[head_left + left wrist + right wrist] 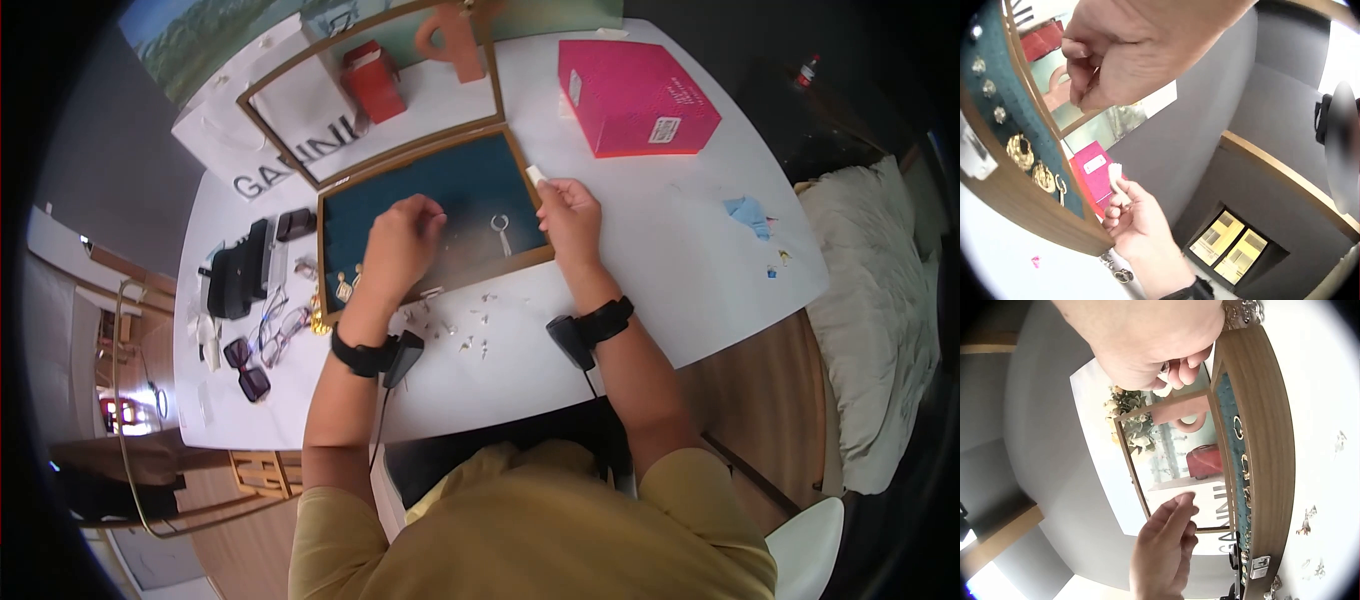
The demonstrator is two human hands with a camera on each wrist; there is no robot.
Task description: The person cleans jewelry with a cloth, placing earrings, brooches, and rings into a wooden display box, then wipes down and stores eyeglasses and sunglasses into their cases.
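Observation:
My left hand hovers over the teal lining of a wooden jewelry box, fingers curled and thumb tip against the index finger; nothing shows between them. At the box's right edge, my right hand pinches a small white folded strip that looks like cloth or paper. A silver ring-shaped earring with a dangling part lies on the lining between the hands. Gold earrings and clear studs sit along the front. The glass lid stands raised behind.
Several small loose earrings are scattered before the box. Sunglasses, eyeglasses and a black case lie at the left. A pink box stands back right, a blue cloth nearer the right edge. Behind the lid is a red box.

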